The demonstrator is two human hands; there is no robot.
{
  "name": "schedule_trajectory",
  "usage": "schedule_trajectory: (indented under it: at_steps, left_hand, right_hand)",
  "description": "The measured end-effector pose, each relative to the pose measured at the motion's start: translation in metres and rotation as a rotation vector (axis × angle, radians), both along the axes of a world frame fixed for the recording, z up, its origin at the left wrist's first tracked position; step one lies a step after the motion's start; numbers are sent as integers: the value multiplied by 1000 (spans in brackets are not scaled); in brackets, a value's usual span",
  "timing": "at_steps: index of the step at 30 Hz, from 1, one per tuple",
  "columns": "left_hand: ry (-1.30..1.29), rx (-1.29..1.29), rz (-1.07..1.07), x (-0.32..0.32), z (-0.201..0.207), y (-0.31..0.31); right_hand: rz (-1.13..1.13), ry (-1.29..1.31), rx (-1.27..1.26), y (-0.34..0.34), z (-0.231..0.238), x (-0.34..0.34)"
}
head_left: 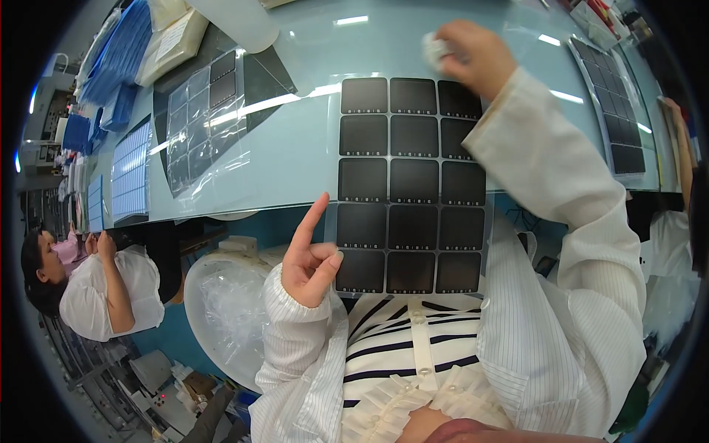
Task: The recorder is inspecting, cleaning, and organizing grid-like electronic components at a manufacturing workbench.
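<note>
In front of me lies a clear sheet [437, 204] bearing rows of dark square panels, each with a line of small pale marks. Its far part rests on the glass-topped table; its near part overhangs the edge toward my striped top. My left hand [309, 267] is at the sheet's near left edge, thumb and curled fingers closed on the margin, index finger stretched outward. Beyond the sheet's far right corner, my right hand [473, 55] is raised over the table, slightly blurred. Its fingers close around a crumpled white wad [436, 52], perhaps cloth or tissue. My right sleeve covers part of the right column.
At the left lie clear plastic sheets [196, 140] with a few dark squares, and blue-striped sheets [131, 173]. Stacked blue sheets [118, 55] stand behind. Another dark-panelled sheet [609, 103] lies far right. A white tub [221, 295] holds clear plastic scraps. A person [111, 288] sits at left.
</note>
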State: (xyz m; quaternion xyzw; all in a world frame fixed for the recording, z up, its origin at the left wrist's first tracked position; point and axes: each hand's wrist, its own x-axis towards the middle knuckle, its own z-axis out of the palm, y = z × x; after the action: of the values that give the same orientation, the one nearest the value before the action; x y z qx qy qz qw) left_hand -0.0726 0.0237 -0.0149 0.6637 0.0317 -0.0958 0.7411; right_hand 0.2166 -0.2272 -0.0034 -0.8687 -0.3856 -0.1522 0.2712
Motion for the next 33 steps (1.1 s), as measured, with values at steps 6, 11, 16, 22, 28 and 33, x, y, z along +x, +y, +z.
schedule_trajectory:
  at_steps: [6, 11, 16, 22, 28, 33]
  left_hand:
    - [18, -53, -25, 2, 1, 4]
    - [46, -154, -36, 5, 4, 2]
    - [61, -181, -79, -2, 7, -13]
    - [64, -201, -70, 2, 20, -48]
    - [98, -93, -363, 0, 27, -81]
    - [169, -63, -536, 5, 27, -97]
  right_hand:
    - [-320, -64, 2, -95, 10, 25]
    - [-476, 162, 174, -107, 6, -6]
    - [-164, 595, 389, -126, 33, -86]
    - [299, 1376, -81, -156, 32, -153]
    - [561, 1670, 335, -142, -13, -199]
    - [149, 1706, 508, -137, 30, -203]
